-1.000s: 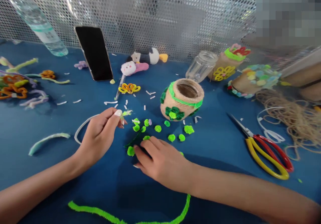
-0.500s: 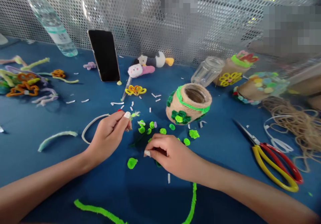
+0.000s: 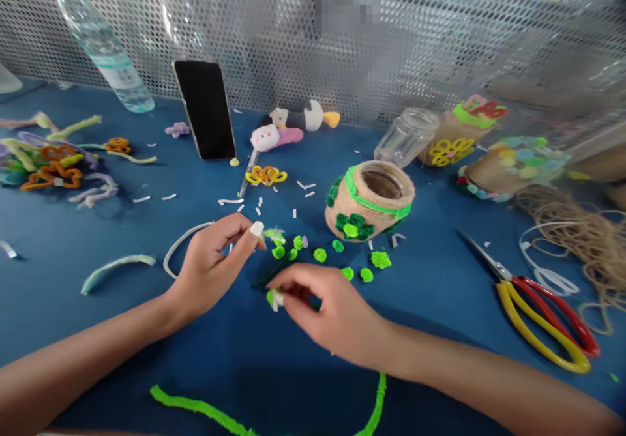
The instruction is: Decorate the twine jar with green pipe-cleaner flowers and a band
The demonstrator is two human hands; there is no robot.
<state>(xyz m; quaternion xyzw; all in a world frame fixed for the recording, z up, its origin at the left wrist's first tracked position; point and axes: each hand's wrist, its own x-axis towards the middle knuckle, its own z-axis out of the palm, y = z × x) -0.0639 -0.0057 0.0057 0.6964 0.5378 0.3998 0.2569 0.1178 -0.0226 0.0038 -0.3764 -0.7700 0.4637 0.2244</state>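
My left hand (image 3: pixel 220 253) is closed in a pinch, with a pale green frayed tuft (image 3: pixel 272 232) showing at its fingertips. My right hand (image 3: pixel 325 302) pinches a bright green pipe cleaner coil (image 3: pixel 270 298) between thumb and index finger. A white bit shows against the coil beside the thumbnail. Several small green coils (image 3: pixel 319 255) lie just beyond the right hand. Behind them a twine-wrapped jar (image 3: pixel 337 218) leans at a tilt, bearing a green band and a dark green flower (image 3: pixel 360 226) with a light green centre.
Scissors (image 3: pixel 533 319) and tangled twine (image 3: pixel 577 227) lie on the right. A phone (image 3: pixel 205 110) stands near the mesh panel, left of plush toys (image 3: pixel 276 136). A clear jar (image 3: pixel 408 136) sits at the back. A long green pipe cleaner (image 3: pixel 195 405) curves along the front.
My right hand has moved left and picked up the bright green coil that lay on the table. My left hand has shifted slightly right, still pinching.
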